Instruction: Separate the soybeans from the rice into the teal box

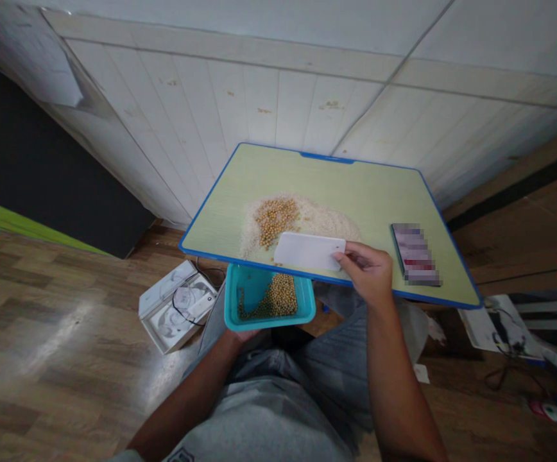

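My right hand [369, 271] is closed on a white flat card [308, 251], which it holds at the near edge of a small green table with a blue rim [355, 186]. Behind the card lies a spread of white rice [329, 220] with a heap of yellow beans [276, 220] on it. My left hand [242, 334] is under a teal tray [269, 299] and holds it just below the table's near edge. Only a little of that hand shows. The tray has yellow beans [281, 296] in it.
A phone [415, 254] lies on the table's right side. An open white box with a cable [178, 305] sits on the wooden floor at left. Papers and cables [500, 327] lie on the floor at right. A white panelled wall [259, 96] stands behind the table.
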Available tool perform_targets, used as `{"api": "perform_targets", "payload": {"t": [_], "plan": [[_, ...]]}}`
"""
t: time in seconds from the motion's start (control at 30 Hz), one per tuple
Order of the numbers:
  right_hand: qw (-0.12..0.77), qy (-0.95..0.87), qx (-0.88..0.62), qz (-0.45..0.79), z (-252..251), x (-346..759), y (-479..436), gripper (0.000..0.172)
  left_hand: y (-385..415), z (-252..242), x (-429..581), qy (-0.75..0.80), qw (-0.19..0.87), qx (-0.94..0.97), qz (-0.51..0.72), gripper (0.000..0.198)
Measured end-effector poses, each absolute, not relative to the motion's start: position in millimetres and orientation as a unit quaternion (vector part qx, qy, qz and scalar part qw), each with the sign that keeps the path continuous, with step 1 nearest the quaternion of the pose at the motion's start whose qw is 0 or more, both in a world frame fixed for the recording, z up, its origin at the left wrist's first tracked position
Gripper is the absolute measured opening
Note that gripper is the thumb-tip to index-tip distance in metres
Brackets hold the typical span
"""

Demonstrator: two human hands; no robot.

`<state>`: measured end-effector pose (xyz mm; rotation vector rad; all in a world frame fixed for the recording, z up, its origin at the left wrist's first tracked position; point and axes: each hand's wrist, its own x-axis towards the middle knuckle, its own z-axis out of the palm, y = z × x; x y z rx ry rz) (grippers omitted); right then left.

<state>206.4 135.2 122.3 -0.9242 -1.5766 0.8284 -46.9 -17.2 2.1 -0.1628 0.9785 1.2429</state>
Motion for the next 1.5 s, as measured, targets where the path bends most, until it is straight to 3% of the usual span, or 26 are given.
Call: {"api": "perform_targets", "payload": {"t": [0.5, 0.73, 0.93, 1.13, 1.4, 1.5], "plan": [[0.539, -0.667, -0.384, 0.342, 123, 206, 135, 0.015, -21, -5, -51, 0.438, 0.698, -0.039, 0.565, 0.056], [0.535, -0.68, -0.375, 0.332, 119, 205, 136, 0.013, -22, -15, -53, 0.44, 0.701, -0.054, 0.559, 0.069], [0.536, -0.687, -0.368, 0.325, 117, 206, 136, 0.014, -22, -18, -54, 0.437, 0.698, -0.06, 0.564, 0.057], [0.531, -0.693, -0.366, 0.323, 116, 208, 137, 0.017, -20, -19, -53, 0.425, 0.692, -0.078, 0.578, 0.07], [0.538, -0.685, -0.369, 0.324, 120, 207, 136, 0.018, -22, -18, -53, 0.435, 0.691, -0.082, 0.572, 0.043], [0.54, -0.681, -0.367, 0.332, 122, 206, 135, 0.015, -22, -21, -53, 0.442, 0.693, -0.068, 0.565, 0.044]]}}
